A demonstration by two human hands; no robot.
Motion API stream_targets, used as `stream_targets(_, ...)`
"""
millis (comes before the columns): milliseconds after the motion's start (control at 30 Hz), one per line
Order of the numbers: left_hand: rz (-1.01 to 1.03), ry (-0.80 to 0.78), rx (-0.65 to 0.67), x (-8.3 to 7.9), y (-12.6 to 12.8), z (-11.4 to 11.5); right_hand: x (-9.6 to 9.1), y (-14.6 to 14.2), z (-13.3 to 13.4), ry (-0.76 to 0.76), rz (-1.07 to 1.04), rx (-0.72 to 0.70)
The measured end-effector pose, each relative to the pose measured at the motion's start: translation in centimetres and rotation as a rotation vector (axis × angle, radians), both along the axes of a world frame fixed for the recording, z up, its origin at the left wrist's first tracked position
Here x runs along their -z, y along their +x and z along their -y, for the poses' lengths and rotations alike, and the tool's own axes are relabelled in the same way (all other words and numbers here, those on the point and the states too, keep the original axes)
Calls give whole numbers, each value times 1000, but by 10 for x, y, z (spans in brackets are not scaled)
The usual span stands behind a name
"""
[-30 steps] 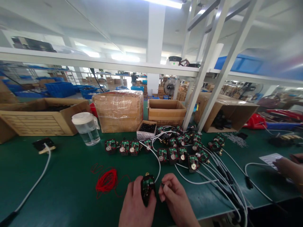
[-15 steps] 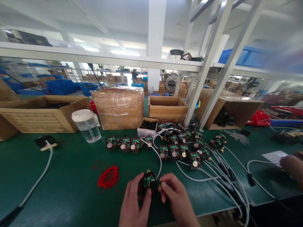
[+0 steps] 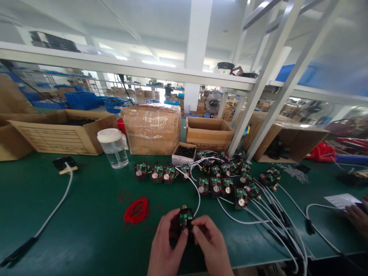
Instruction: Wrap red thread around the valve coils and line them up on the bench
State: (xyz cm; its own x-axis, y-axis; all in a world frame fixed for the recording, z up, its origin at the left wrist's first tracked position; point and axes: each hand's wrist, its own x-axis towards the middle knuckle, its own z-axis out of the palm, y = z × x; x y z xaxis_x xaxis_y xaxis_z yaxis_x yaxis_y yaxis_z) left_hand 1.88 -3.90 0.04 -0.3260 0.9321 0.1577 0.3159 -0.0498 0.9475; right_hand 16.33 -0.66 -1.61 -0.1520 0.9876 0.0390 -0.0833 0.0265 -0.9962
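My left hand (image 3: 166, 245) grips a small black module with a green circuit board (image 3: 185, 220) just above the green table mat (image 3: 71, 222). My right hand (image 3: 210, 243) presses against the module's right side, fingertips on the board. A white cable (image 3: 197, 195) runs from the module up toward the other units. Several like modules (image 3: 214, 186) with green boards and white cables lie in rows behind my hands. A coil of red wire (image 3: 136, 210) lies to the left of my left hand.
A lidded clear jug (image 3: 114, 147), cardboard boxes (image 3: 151, 128) and a small white box of black parts (image 3: 184, 153) stand at the back. A bundle of white cables (image 3: 276, 222) runs off the front right. Another person's hand (image 3: 358, 216) rests at the right edge by a paper sheet.
My right hand has closed in from beside the module onto it, and both hands now hold it together. The view has shifted slightly to the left.
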Motion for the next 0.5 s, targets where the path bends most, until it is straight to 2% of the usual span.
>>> stream_targets(233,8,48,-31,1,1,-1,19,-1,-4,187,183,-28)
stream_targets(400,-19,41,6,-3,-2,-2,8,-12,2,226,228,81)
stream_targets(500,-15,41,-1,-4,-2,-1,-1,-13,4,296,245,76)
